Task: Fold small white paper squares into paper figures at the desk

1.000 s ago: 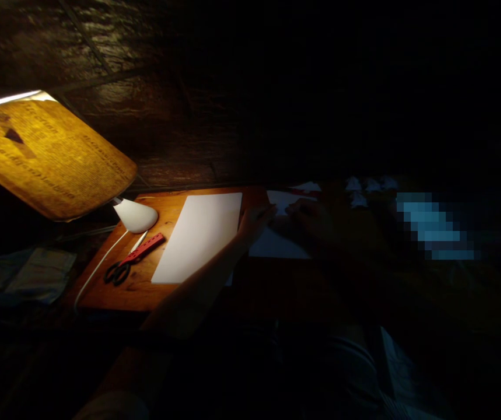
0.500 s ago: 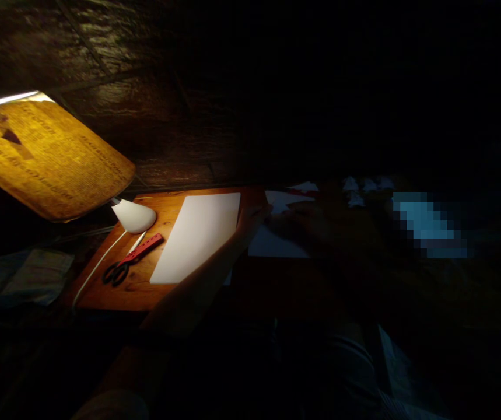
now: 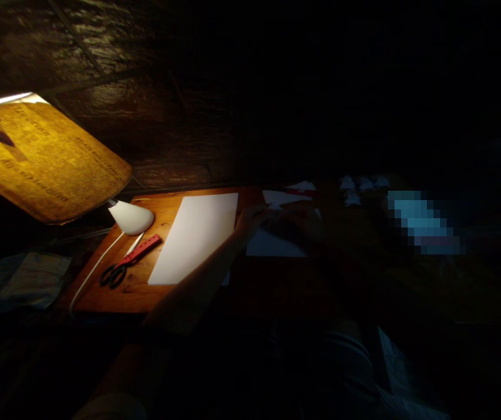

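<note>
My left hand (image 3: 249, 221) and my right hand (image 3: 301, 223) meet over a white sheet of paper (image 3: 272, 246) on the wooden table. Both hands have bent fingers drawn together around a small piece of paper (image 3: 275, 206), whose pale edge shows at the fingertips. Deep shadow hides most of the right hand and the rest of the piece. Just behind the hands lies a cut piece of white paper (image 3: 283, 197). A larger white sheet (image 3: 198, 236), brightly lit, rests to the left, partly behind my left forearm.
A lamp with a yellow printed shade (image 3: 53, 157) and white base (image 3: 131, 218) stands at left, its cord crossing the table (image 3: 132, 300). Black-handled scissors (image 3: 114, 275) and a red perforated strip (image 3: 143, 248) lie nearby. Several small white paper shapes (image 3: 351, 191) sit at the back right.
Both hands stay over the sheet, with the right hand's fingers shifted slightly. A pale paper edge shows more clearly between the fingertips. The whole view has moved a little.
</note>
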Motion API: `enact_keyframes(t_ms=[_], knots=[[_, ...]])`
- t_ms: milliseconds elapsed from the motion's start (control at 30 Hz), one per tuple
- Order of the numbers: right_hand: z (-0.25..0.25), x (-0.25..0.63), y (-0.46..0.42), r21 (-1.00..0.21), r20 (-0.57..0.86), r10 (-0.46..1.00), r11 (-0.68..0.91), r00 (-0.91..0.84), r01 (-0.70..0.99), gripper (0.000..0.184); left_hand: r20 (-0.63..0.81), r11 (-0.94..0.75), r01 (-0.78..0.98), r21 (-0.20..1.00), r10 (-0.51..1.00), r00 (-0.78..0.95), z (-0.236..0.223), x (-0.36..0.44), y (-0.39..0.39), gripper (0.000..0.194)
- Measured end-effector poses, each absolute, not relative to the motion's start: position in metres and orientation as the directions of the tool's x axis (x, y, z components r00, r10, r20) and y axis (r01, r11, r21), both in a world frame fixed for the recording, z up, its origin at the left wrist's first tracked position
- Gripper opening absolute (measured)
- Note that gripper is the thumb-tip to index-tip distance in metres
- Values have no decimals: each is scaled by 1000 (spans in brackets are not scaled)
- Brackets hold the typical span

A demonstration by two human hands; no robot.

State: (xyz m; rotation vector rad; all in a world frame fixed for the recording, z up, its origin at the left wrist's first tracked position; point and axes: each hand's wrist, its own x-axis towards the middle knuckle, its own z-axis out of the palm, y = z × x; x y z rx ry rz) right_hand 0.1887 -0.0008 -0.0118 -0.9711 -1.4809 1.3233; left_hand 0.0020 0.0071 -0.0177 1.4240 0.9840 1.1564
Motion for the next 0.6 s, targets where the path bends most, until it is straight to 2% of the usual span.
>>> enact_keyframes(t_ms=[200,333,467,600], knots=[[-10,191,0,-980,155,938,185,-310,71,54,117,-122,8,993,969,216,-15,1,6,55],[-7,192,-1,-969,196,929,233,-314,85,54,95,-87,-50,995,972,213,-15,2,6,51],[-7,187,-4,-980,173,943,193,-284,44,55,104,-98,-49,994,984,147,-17,2,6,55],[-4,188,-6,-990,126,957,137,-262,24,50,126,-118,-93,989,987,96,-21,3,8,49]])
